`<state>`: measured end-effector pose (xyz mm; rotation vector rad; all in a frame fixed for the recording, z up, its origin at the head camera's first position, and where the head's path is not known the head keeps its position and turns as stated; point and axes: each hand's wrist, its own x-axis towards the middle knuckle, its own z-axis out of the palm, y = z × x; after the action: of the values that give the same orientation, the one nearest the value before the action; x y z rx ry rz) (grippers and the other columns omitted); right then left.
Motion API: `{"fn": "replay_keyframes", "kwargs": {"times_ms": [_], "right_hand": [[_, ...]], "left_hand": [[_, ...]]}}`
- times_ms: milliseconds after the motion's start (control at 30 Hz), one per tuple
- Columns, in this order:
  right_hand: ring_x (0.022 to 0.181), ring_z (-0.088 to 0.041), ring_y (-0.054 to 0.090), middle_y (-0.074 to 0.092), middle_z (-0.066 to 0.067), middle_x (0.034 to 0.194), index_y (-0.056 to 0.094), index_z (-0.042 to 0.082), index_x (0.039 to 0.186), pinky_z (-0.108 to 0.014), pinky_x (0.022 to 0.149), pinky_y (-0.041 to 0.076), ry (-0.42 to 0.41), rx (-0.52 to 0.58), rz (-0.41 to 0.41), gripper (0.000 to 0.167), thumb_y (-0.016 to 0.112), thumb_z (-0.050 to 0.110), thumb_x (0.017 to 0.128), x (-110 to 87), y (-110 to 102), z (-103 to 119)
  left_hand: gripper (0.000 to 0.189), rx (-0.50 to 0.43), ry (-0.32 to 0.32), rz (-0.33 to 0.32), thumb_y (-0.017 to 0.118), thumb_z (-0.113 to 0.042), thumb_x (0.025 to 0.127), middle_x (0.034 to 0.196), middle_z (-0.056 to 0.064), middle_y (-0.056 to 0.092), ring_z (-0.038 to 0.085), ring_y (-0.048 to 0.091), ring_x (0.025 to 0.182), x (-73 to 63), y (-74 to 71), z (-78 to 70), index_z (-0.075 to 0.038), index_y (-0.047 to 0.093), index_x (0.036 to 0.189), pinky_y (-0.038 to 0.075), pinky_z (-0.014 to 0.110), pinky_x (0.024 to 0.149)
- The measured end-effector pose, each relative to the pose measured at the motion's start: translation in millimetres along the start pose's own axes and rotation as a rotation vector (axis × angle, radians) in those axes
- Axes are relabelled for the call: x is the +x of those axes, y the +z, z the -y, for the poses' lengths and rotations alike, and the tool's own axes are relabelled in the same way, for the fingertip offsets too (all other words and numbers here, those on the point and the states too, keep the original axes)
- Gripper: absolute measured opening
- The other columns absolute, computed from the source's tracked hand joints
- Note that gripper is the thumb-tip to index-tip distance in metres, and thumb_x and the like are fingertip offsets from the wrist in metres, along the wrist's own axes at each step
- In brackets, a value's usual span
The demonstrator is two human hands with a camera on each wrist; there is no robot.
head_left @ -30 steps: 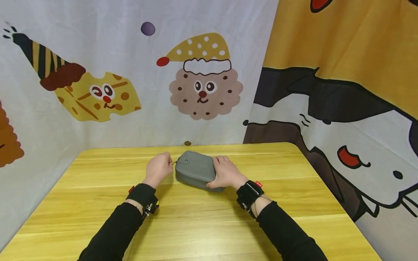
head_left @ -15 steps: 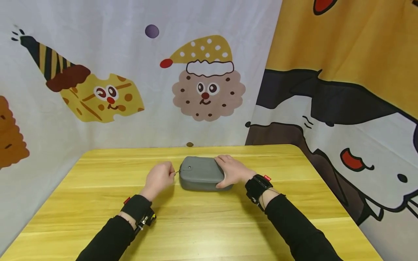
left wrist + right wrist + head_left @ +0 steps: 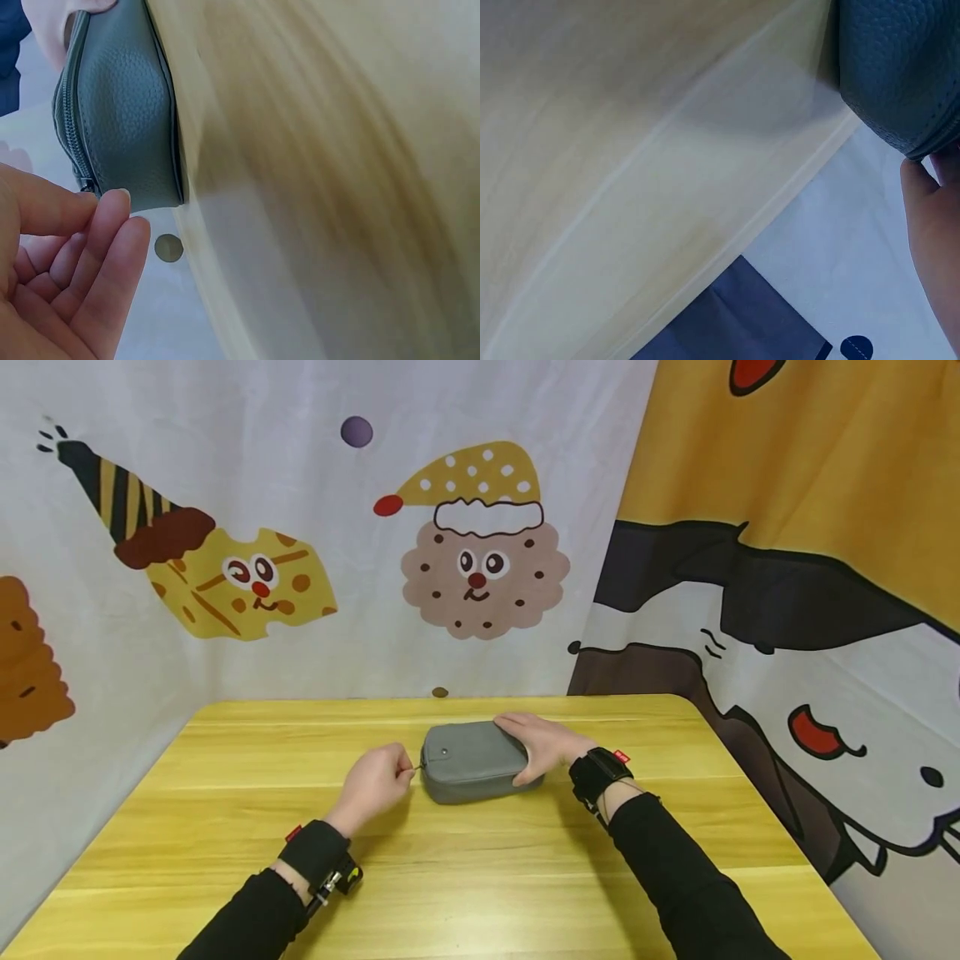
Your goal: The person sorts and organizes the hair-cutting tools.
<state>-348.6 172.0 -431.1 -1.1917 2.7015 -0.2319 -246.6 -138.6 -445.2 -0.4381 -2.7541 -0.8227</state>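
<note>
A grey pebbled-leather zipper pouch [image 3: 476,766] lies on the wooden table, its snap tab toward the left end. At that end my left hand [image 3: 377,783] pinches the zipper pull between thumb and forefinger. Close up in the left wrist view, the zipper [image 3: 69,120] runs along the pouch's edge, its teeth meeting, and the slider [image 3: 88,184] sits right by the fingertips. My right hand [image 3: 546,747] grips the pouch's other end, thumb on the near side and fingers over the far top edge. In the right wrist view only part of that hand shows beside the pouch.
The light wooden table [image 3: 480,877] extends around the pouch on all sides. Behind it hangs a white curtain [image 3: 360,643] with cartoon food prints, and a yellow, black and white printed one [image 3: 750,602] hangs at the right.
The pouch has turned so its left end sits nearer me, and it has shifted slightly right in view. Both hands have moved along with it, keeping their holds.
</note>
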Motion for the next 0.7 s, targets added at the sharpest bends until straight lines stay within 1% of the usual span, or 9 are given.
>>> {"fn": "replay_keyframes", "kwargs": {"times_ms": [200, 333, 400, 533, 700], "right_hand": [[0.146, -0.033, 0.024, 0.027, -0.015, 0.159, 0.025, 0.005, 0.157, -0.048, 0.116, 0.032, -0.018, -0.005, -0.013, 0.11, 0.084, 0.044, 0.072, 0.1, 0.3, -0.6], [0.147, -0.034, 0.021, 0.023, -0.017, 0.161, 0.024, 0.001, 0.156, -0.048, 0.119, 0.025, -0.024, -0.012, -0.014, 0.114, 0.083, 0.051, 0.072, -3.4, -2.0, 3.6], [0.148, -0.035, 0.017, 0.019, -0.02, 0.161, 0.022, -0.002, 0.156, -0.048, 0.12, 0.02, -0.037, 0.006, -0.019, 0.119, 0.084, 0.055, 0.072, -4.9, -3.8, 8.7], [0.15, -0.036, 0.01, 0.011, -0.023, 0.162, 0.016, -0.004, 0.156, -0.045, 0.123, 0.01, -0.04, 0.012, -0.042, 0.126, 0.081, 0.063, 0.07, -4.5, -5.5, 22.2], [0.149, -0.035, 0.012, 0.012, -0.022, 0.162, 0.016, -0.003, 0.156, -0.041, 0.123, 0.008, 0.011, -0.004, -0.078, 0.127, 0.078, 0.068, 0.07, 1.7, -7.2, 42.4]], "left_hand": [[0.018, -0.031, -0.001, -0.002, 0.072, 0.0, 0.085, 0.069, -0.002, 0.056, 0.012, 0.048, 0.059, -3.3, 1.2, -1.5, -0.011, 0.059, 0.078, 0.043, 0.031, 0.056], [0.017, -0.033, -0.01, -0.003, 0.072, -0.001, 0.085, 0.07, -0.002, 0.056, 0.012, 0.049, 0.059, -3.7, 2.1, -2.2, -0.011, 0.06, 0.079, 0.044, 0.03, 0.057], [0.017, -0.033, -0.016, -0.001, 0.071, -0.001, 0.085, 0.07, -0.002, 0.056, 0.012, 0.049, 0.059, -3.9, 2.1, -2.7, -0.011, 0.06, 0.079, 0.044, 0.03, 0.057], [0.017, -0.03, -0.021, -0.006, 0.071, -0.001, 0.085, 0.069, -0.002, 0.056, 0.012, 0.049, 0.059, -3.8, 2.0, -3.4, -0.011, 0.06, 0.078, 0.045, 0.03, 0.057], [0.017, -0.03, -0.013, -0.011, 0.071, 0.0, 0.084, 0.069, -0.002, 0.056, 0.012, 0.049, 0.058, -4.7, 0.6, -4.2, -0.011, 0.059, 0.078, 0.044, 0.03, 0.055]]}}
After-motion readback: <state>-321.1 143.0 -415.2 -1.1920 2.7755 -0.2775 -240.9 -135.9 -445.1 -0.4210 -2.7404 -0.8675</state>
